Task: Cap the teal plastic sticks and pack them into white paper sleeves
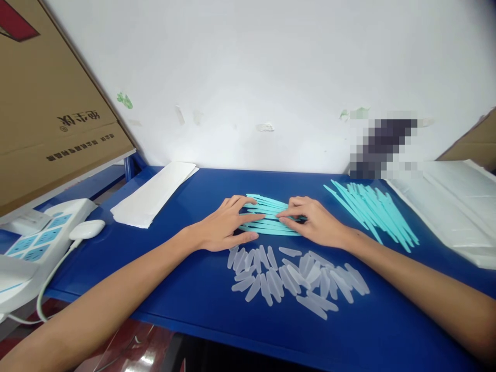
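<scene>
Slim turquoise plastic sticks (271, 227) lie side by side in a row on the blue table, beneath both hands. My left hand (227, 222) rests at their left ends, its fingers spread and touching several of them. At the right part of the row, my right hand (315, 219) has its thumb and forefinger closed together on one turquoise stick; its other fingers are curled. Nearer to me lies a loose spread of frosted, translucent plastic sleeves (273, 281). A second heap of turquoise sticks (374, 212) lies to the right of my right hand.
White paper sheets or bags (155, 194) lie at the table's back left. A white power strip (50, 232) with a plugged-in cable stands at the left edge, beneath a large cardboard box (58, 93). Translucent plastic packaging (445, 206) is at the right. A white wall (248, 77) closes the back.
</scene>
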Demonstrator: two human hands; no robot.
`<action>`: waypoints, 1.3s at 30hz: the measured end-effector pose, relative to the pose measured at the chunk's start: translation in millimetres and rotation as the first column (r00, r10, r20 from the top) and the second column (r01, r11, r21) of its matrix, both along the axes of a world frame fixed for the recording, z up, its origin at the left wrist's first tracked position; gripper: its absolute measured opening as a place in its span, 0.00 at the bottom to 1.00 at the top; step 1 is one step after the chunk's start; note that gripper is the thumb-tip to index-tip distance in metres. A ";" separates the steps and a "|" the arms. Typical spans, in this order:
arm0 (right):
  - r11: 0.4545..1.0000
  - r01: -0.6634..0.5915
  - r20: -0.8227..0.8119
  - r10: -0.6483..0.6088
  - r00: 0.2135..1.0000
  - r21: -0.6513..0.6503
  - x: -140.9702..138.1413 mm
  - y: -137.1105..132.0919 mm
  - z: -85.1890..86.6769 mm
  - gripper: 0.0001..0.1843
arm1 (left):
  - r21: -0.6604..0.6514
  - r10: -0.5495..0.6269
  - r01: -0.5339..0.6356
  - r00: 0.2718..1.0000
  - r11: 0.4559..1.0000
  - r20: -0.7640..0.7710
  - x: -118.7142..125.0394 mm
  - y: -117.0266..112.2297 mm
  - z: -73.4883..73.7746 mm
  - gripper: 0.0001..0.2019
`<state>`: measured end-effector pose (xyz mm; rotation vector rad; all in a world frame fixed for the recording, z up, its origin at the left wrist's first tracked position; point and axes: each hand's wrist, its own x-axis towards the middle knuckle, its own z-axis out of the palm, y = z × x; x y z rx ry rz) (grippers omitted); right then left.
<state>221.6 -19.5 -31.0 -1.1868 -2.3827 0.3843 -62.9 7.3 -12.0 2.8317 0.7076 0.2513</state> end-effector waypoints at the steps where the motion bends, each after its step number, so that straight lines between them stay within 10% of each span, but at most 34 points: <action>1: 1.000 -0.014 -0.004 0.014 1.000 -0.003 0.1 -0.1 0.4 0.18 | -0.003 0.001 -0.001 1.000 1.000 0.000 -0.1 -0.1 0.3 0.26; 39: 0.996 0.083 0.036 -0.083 0.996 0.019 -1.2 -1.1 3.2 0.22 | -0.041 0.210 -0.210 0.978 0.977 -0.002 0.9 4.0 -12.0 0.32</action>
